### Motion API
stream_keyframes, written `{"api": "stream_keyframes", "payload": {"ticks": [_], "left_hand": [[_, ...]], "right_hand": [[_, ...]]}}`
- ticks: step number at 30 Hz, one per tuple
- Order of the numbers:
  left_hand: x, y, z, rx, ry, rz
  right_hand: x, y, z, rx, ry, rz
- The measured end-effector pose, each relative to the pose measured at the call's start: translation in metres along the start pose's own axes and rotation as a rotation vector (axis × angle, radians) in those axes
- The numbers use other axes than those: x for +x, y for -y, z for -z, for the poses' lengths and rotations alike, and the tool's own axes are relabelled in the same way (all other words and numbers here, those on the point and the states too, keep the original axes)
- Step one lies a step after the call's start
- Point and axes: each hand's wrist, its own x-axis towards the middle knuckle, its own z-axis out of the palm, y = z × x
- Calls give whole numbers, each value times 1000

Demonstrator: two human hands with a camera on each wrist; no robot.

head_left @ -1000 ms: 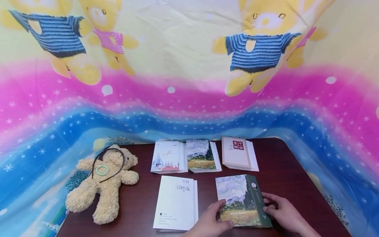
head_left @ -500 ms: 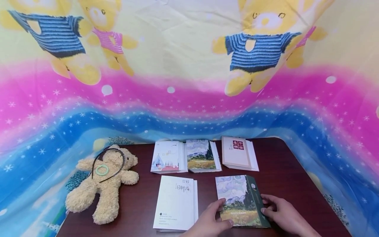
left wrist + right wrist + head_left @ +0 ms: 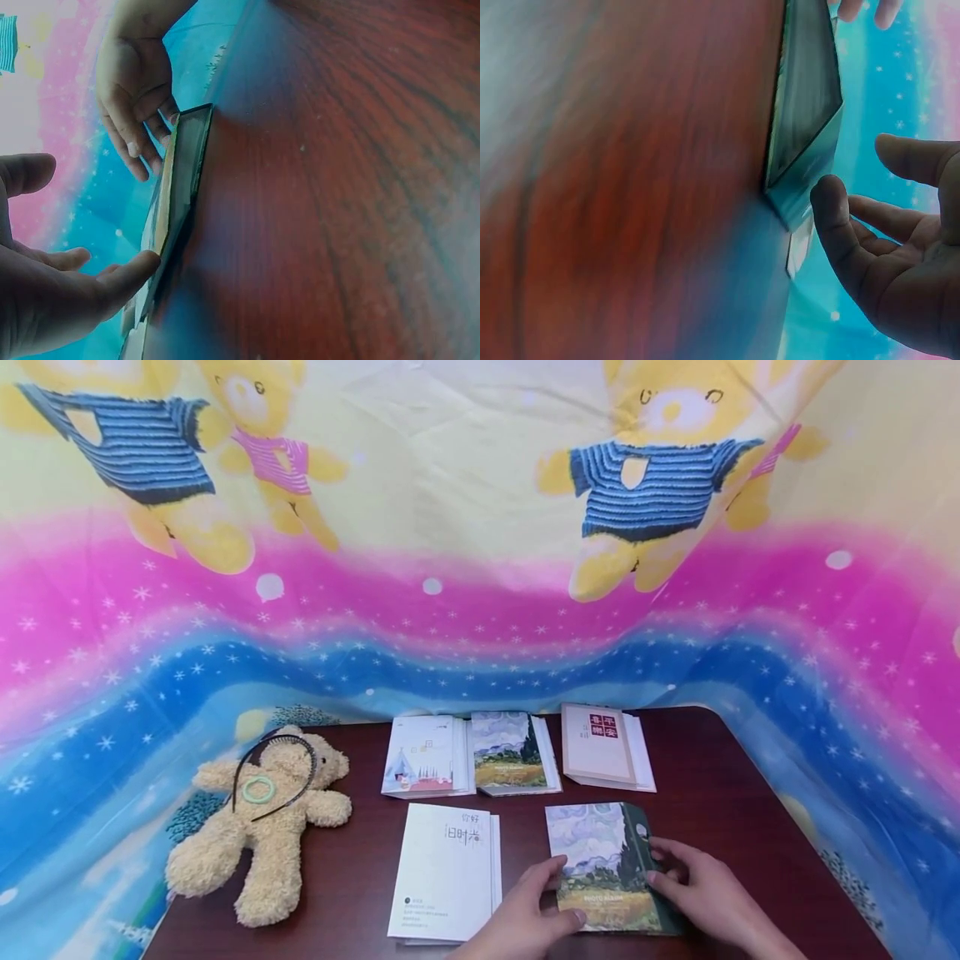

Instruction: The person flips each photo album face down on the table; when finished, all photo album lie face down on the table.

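Observation:
A photo album (image 3: 600,868) with a painted landscape cover and a dark green spine lies at the front of the table. My left hand (image 3: 528,914) is at its left edge, thumb over the lower cover and fingers along the side. On the other side, my right hand (image 3: 705,889) touches the green spine with loosely bent fingers. The left wrist view shows the album (image 3: 174,180) side-on between both hands, one left fingertip right at its edge. In the right wrist view, a fingertip (image 3: 829,199) meets the spine (image 3: 806,176), with thumb and other fingers spread.
A white album (image 3: 442,872) lies just left of my left hand. Behind stand a tent-print album (image 3: 420,760), a second landscape album (image 3: 508,756) and a beige one (image 3: 600,743). A teddy bear (image 3: 277,852) with a black headband and green ring lies at left.
My right hand has slid left and slightly away from me along the spine, its thumb now nearer the cover. The left hand and the album have barely moved.

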Motion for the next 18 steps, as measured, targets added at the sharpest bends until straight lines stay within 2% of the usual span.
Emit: {"api": "stream_keyframes", "payload": {"ticks": [9, 18], "left_hand": [[-5, -4, 10, 27, -69, -85], [-8, 1, 27, 77, -121, -134]], "right_hand": [[1, 27, -10, 11, -42, 49], [5, 44, -19, 62, -43, 117]]}}
